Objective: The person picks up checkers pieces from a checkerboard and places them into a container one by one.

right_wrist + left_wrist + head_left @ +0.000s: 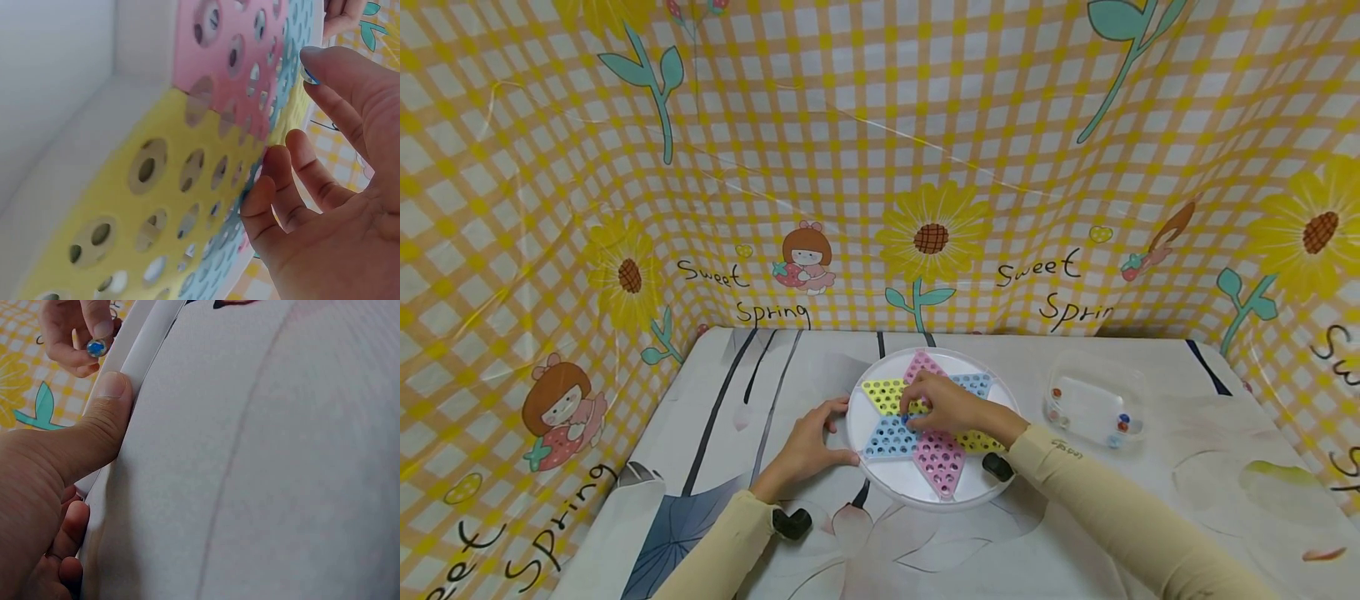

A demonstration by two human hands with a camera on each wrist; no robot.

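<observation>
A round white Chinese checkers board [977, 492] with a pink, yellow and blue holed star lies on the table. Against its left rim rests my left hand [808, 442], the thumb and fingers spread along the outer edge. Over the star, my right hand [943, 404] pinches a clear marble [96, 348] with a blue core between thumb and index finger. In the right wrist view that marble [308, 75] is partly hidden by the thumb, and the other fingers hang near the holes. Whether more marbles sit in the star's holes, I cannot tell.
To the board's right stands a clear plastic box [1097, 392] with several coloured marbles [1123, 422] inside. A patterned white cloth [820, 367] covers the table. Behind and beside it hangs a yellow checked cloth [850, 167].
</observation>
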